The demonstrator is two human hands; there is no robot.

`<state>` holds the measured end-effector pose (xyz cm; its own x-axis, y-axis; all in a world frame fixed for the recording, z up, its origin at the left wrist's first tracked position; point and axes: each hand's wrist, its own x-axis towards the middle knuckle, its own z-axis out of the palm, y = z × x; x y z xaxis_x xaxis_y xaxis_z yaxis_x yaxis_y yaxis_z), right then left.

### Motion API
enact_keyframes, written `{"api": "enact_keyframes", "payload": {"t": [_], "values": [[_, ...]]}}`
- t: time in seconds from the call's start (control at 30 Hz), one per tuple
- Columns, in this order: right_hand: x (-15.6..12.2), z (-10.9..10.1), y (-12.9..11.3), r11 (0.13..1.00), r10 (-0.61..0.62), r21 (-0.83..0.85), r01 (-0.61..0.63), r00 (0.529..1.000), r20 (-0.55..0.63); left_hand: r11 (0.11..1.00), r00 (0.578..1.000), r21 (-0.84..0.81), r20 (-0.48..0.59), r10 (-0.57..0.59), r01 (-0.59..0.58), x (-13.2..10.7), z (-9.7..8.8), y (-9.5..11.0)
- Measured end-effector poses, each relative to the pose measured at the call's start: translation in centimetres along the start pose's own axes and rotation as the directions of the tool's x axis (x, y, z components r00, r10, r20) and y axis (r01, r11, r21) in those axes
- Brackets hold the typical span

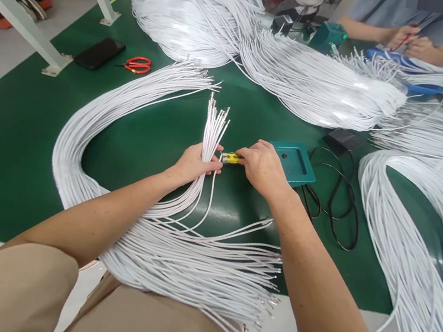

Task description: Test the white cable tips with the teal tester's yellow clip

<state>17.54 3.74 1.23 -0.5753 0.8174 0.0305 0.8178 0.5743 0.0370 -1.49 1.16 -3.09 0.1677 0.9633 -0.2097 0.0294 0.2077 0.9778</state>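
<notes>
Over the smooth green bench (145, 142), the left hand (193, 164) clasps a bundle of thin white metal-tipped wires (212, 131); the right hand (264, 166) pinches a small yellow tool (231, 158) beside it. Keeping the loose outer wire (212, 190) separated should help.

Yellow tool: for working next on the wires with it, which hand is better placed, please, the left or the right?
Right, most likely. The right hand holds the yellow tool, its tip pointing toward the left hand, which is occupied gripping a bunch of white wires.
</notes>
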Motion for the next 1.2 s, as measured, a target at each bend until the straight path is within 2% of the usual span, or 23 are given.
{"api": "enact_keyframes", "payload": {"t": [0.23,0.37,0.47,0.53,0.6,0.63,0.73,0.83,0.9,0.93,1.0,1.03,1.07,1.13,1.2], "values": [[0.4,0.0,0.3,0.999,0.005,0.039,-0.006,1.0,0.023,0.979,0.998,0.196,-0.032,0.057,-0.05,0.5,-0.2,-1.0],[0.3,-0.1,0.2,0.999,0.0,0.05,-0.002,1.0,0.029,0.97,0.996,0.231,-0.028,0.087,-0.078,0.6,-0.2,-1.1],[-0.4,0.1,0.3,0.996,0.075,0.062,-0.069,0.992,-0.103,0.978,0.998,0.202,-0.023,0.064,-0.058,0.5,-0.2,-0.9],[-1.1,0.5,0.4,0.977,0.212,0.045,-0.208,0.947,-0.242,0.983,0.999,0.182,-0.015,0.035,-0.031,0.4,-0.2,-0.7],[-1.6,1.1,0.8,0.943,0.322,0.024,-0.332,0.892,-0.316,0.983,1.0,0.184,-0.008,0.022,-0.02,0.3,-0.3,-0.5],[-1.8,1.4,0.9,0.931,0.349,0.015,-0.364,0.88,-0.322,0.982,1.0,0.19,-0.007,0.021,-0.019,0.2,-0.3,-0.4],[-1.8,2.0,1.4,0.926,0.364,0.011,-0.379,0.882,-0.299,0.98,1.0,0.201,-0.008,0.011,-0.009,-0.1,-0.6,0.0],[-1.7,1.3,0.7,0.927,0.369,0.062,-0.37,0.871,-0.324,0.98,1.0,0.2,-0.013,0.016,-0.013,-0.5,-1.0,0.5],[-2.0,0.2,-0.9,0.946,0.323,0.142,-0.291,0.88,-0.349,0.982,0.999,0.187,-0.014,0.038,-0.035,-0.8,-1.3,0.8],[-2.2,-0.5,-2.0,0.96,0.262,0.191,-0.206,0.9,-0.348,0.984,0.999,0.171,-0.011,0.049,-0.046,-0.9,-1.3,0.9],[-2.9,-1.6,-4.7,0.961,0.043,0.276,0.034,0.962,-0.268,0.991,0.999,0.12,0.002,0.052,-0.052,-1.1,-1.4,1.1],[-3.3,-2.0,-6.0,0.942,-0.104,0.292,0.165,0.971,-0.214,0.995,0.999,0.091,0.013,0.045,-0.046,-1.2,-1.5,1.2],[-3.7,-2.2,-7.2,0.923,-0.217,0.285,0.257,0.962,-0.164,0.997,0.999,0.064,0.026,0.033,-0.035,-1.3,-1.5,1.3],[-4.5,-2.0,-9.0,0.913,-0.338,0.206,0.352,0.936,-0.101,1.0,0.999,0.011,0.046,0.003,-0.004,-1.4,-1.4,1.5],[-5.3,-1.5,-9.9,0.921,-0.365,0.132,0.367,0.93,-0.043,0.998,0.997,-0.048,0.065,-0.03,0.033,-1.5,-1.4,1.8]]}}
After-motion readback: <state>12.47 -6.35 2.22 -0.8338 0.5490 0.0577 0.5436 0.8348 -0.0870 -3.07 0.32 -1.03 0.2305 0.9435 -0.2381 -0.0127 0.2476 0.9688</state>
